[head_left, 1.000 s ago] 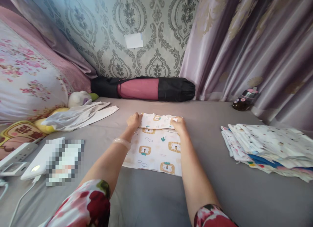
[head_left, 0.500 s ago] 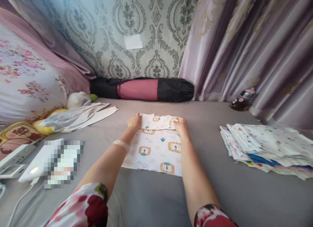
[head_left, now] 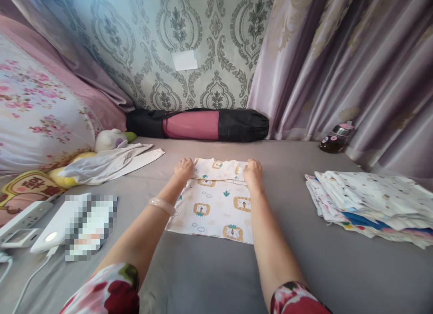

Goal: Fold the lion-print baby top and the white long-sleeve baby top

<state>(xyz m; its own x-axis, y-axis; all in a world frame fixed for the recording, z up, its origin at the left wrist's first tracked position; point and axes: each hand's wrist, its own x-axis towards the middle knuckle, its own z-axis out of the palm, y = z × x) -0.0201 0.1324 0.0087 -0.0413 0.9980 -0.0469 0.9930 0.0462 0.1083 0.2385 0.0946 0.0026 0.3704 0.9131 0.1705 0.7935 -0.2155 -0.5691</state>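
Observation:
A white cloth (head_left: 216, 212) printed with tan lions and green leaves lies flat on the grey bed sheet in front of me. Its far end is folded over toward me as a band across the top; whether it is a garment, I cannot tell for sure. My left hand (head_left: 184, 168) is closed at the far left corner of this band, fingers curled down at the edge. At the far right corner, my right hand (head_left: 253, 172) grips the band the same way. Both fingertips are partly hidden.
Folded printed cloths (head_left: 375, 196) are stacked at right, below a dark bottle (head_left: 333, 138). A rolled mat (head_left: 192, 123) lies along the wall. Left are a pale garment (head_left: 111, 163), a plush toy (head_left: 110, 140), a power strip (head_left: 29, 219) and a white device with a cable (head_left: 62, 221).
My left hand has shifted slightly outward to the left, and my right hand's fingers have curled further down over the corner. The folded cloth stays almost in place.

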